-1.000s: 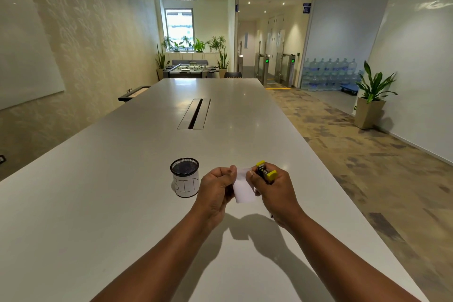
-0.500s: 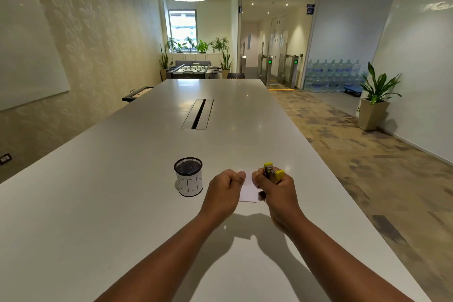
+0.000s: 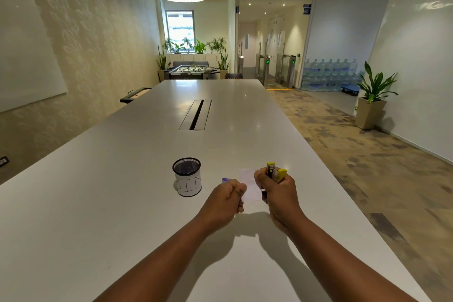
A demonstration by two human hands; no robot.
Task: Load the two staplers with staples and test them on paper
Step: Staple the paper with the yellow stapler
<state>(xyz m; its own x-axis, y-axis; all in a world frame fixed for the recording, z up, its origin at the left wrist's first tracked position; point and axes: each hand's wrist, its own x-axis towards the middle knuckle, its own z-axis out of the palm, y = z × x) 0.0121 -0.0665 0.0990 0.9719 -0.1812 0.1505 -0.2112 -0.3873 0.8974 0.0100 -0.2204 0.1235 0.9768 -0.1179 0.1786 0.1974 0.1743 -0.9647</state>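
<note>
- We have the yellow stapler (image 3: 275, 174) gripped in our right hand (image 3: 279, 193), fingers curled round its body, its yellow ends poking up above the knuckles.
- Our left hand (image 3: 226, 197) pinches the near left edge of the slip of white paper (image 3: 251, 186), fingers curled tight, holding it up off the long white table (image 3: 122, 179).
- The paper's right edge runs in behind our right thumb, right at the stapler. Whether it sits inside the stapler's mouth we can't tell; the hand hides that spot.
- By our reading, we're at the testing step with this stapler: paper and stapler brought together, both hands committed. That suggests its loading is already done, though no staples are visible from here.
- No staple shows in the paper that we can make out; it's too small and pale to say.
- Just beyond our left knuckles a small purple box (image 3: 229, 180) lies on the table, possibly the staple packet, but its print is unreadable.
- To the left stands a mesh pen cup (image 3: 187, 176) with a handwritten white label, apart from both hands.
- Only one stapler is in sight. The second one isn't visible, so as far as we can judge, at least half the job is left: loading and testing that other stapler.
</note>
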